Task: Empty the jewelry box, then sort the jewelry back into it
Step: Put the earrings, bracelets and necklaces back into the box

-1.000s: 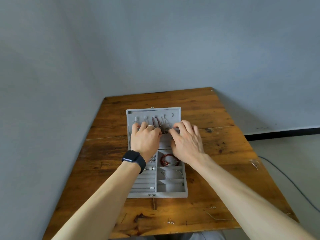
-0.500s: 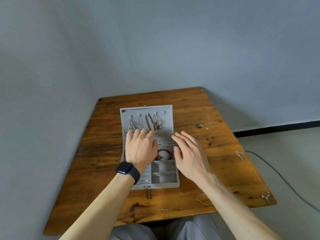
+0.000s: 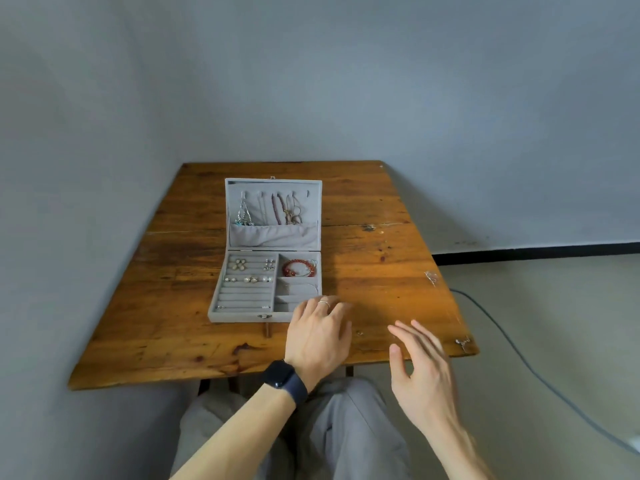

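Observation:
A grey velvet jewelry box (image 3: 216,306) lies open on the wooden table (image 3: 381,258). Its lid (image 3: 273,237) holds several necklaces (image 3: 277,209) on hooks above a fabric pocket. Earrings and rings (image 3: 247,271) sit in the slotted left section. A red bead bracelet (image 3: 298,268) fills the top right compartment. My left hand (image 3: 318,336), wearing a ring and a dark watch, hovers at the box's front right corner with fingers apart. My right hand (image 3: 420,372) is open near the table's front edge, holding nothing.
Walls close in behind and to the left of the table. A dark cable (image 3: 512,348) runs across the floor on the right. My grey-trousered knees (image 3: 311,427) are below the table's front edge. Small metal bits (image 3: 462,341) lie near the front right corner.
Both hands have drawn back from the lid and necklaces toward the table's front edge. The view has pulled back, so the whole open box now shows.

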A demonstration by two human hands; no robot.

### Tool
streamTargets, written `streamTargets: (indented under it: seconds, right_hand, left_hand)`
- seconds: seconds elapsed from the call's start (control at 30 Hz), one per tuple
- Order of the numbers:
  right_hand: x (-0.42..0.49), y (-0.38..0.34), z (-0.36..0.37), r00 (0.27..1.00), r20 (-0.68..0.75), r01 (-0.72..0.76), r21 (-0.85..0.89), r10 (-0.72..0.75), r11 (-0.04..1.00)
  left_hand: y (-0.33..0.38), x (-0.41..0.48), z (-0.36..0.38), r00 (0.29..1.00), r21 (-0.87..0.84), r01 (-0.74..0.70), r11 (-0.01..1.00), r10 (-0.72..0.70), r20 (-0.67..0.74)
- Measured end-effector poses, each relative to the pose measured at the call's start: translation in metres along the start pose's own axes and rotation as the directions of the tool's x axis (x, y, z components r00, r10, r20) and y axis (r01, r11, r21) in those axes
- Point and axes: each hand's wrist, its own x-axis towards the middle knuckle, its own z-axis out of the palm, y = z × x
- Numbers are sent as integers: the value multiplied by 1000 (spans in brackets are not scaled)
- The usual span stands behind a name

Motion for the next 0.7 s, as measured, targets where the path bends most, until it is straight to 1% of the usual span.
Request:
streamTargets:
  seconds: [0.07, 0.2, 0.27, 0.33, 0.43, 0.5, 0.6, 0.63, 0.7]
  right_hand:
    - [-13, 11, -9, 999, -23, -36, -3, 36, 999]
    - [-24, 38, -27, 982, -120, -145, -10, 143, 989]
    - [-23, 51, -32, 962, -151, -235, -32, 228, 971]
    - [-21, 63, -35, 939, -165, -316, -58, 303, 947]
    - [-14, 74, -37, 905, -143, -413, -67, 401, 908]
    - [-7, 78, -37, 834, -99, -548, -26, 543, 836]
    - [3, 83, -40, 679, 3, -730, 112, 734, 675]
    - [5, 85, -41, 638, 41, -764, 161, 769, 625]
    - [7, 91, -41, 594, 102, -794, 236, 798, 560]
  left_hand:
    - [15, -5, 9, 999, -5, -39, 999, 39, 22]
    - [42, -2, 20, 992, -13, -120, 993, 120, 46]
    - [53, 5, 22, 982, -39, -132, 990, 136, 131]
    - [61, 13, 24, 957, -46, -135, 990, 142, 251]
    - [69, 24, 30, 914, 4, -151, 988, 138, 382]
    - [71, 30, 36, 890, 25, -142, 990, 117, 442]
    - [69, 31, 46, 870, 54, -127, 990, 86, 485]
    - [69, 30, 48, 871, 58, -126, 990, 83, 484]
    - [68, 27, 52, 874, 61, -123, 991, 79, 479]
